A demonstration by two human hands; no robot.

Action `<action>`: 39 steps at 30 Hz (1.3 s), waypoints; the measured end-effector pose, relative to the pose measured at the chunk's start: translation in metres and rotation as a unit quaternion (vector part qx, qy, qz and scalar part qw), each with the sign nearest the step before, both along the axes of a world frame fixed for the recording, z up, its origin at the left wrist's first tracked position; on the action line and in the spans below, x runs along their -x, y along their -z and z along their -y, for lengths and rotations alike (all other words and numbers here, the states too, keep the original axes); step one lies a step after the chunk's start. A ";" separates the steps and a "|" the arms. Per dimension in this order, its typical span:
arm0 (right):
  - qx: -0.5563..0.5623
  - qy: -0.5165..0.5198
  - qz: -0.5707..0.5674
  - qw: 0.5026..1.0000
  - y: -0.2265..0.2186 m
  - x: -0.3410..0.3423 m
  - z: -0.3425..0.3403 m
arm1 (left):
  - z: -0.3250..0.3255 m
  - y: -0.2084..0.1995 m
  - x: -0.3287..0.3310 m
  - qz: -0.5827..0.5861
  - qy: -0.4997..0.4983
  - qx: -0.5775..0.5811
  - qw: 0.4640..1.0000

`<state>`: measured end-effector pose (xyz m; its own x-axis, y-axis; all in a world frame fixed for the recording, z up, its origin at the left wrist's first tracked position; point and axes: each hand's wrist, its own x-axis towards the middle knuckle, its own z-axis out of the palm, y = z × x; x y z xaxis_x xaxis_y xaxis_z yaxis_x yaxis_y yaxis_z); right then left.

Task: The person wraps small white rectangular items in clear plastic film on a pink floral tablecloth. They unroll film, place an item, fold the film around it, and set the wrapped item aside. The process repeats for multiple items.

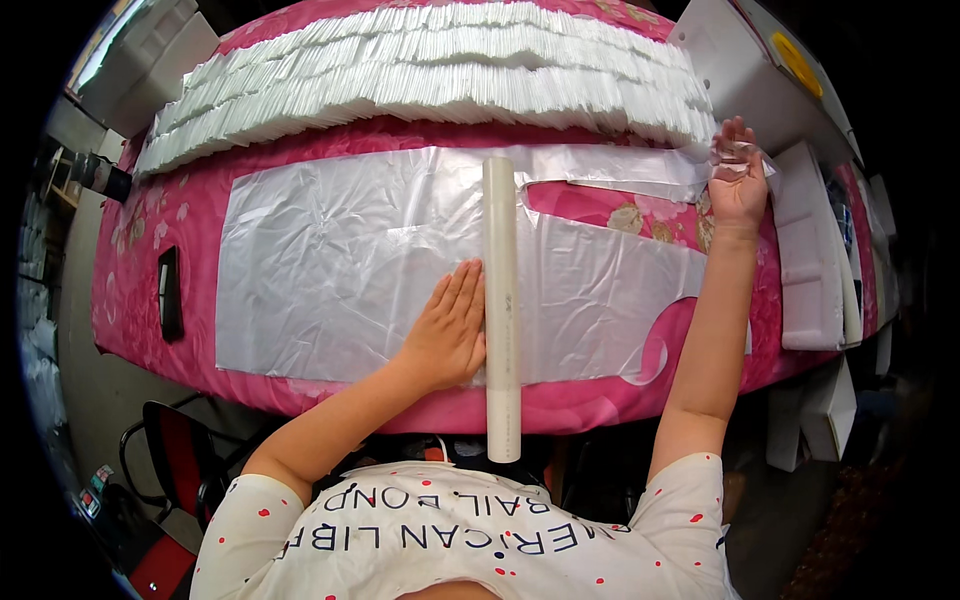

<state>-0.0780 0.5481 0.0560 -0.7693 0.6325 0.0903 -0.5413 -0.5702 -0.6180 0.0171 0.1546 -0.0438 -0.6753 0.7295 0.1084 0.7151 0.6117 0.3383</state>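
A silvery translucent plastic sheet [340,270] lies over the pink flowered tablecloth. Across it rests a long white pipe [502,300], its near end sticking out past the table edge. My left hand [450,325] is flat on the sheet with straight fingers, against the pipe's left side. To the right of the pipe, the sheet's far edge is split off as a strip [630,170], with pink cloth showing through the gap. My right hand [738,180], palm up and fingers curled, grips the end of this strip at the far right.
Long rows of stacked thin white pieces [450,85] line the back of the table. A dark phone-like object [170,293] lies at the left. White foam boxes [810,245] stand at the right, another white box [150,60] at the far left. A red-and-black chair [180,455] stands at lower left.
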 end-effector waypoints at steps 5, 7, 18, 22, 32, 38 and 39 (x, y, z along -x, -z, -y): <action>-0.264 -0.155 0.002 0.952 -0.050 -0.004 0.209 | 0.006 0.003 0.001 -0.004 -0.006 0.003 1.000; -0.341 -0.260 -0.019 0.903 -0.022 -0.007 0.290 | 0.004 0.005 0.000 0.000 0.008 -0.047 0.999; -0.742 -0.401 0.063 0.534 0.081 -0.027 0.474 | -0.003 0.041 0.006 -0.084 -0.003 -0.050 0.995; -0.678 -0.459 -0.048 0.572 0.050 -0.065 0.416 | -0.003 0.014 0.005 -0.011 -0.017 -0.169 0.985; -0.757 -0.166 0.041 0.630 0.048 -0.134 0.213 | -0.014 -0.032 0.097 0.511 -0.188 -0.578 0.608; -0.818 -0.224 0.046 0.528 0.059 -0.138 0.191 | -0.028 -0.035 0.121 0.643 -0.251 -0.563 0.456; -0.823 -0.236 0.042 0.515 0.058 -0.135 0.191 | -0.026 -0.038 0.122 0.640 -0.263 -0.556 0.460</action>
<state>0.0567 0.3573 -0.0025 -0.8469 -0.5072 0.1601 -0.5152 0.7076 -0.4836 -0.1045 0.1810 -0.0057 -0.7567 0.4022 -0.5155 -0.6537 -0.4743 0.5897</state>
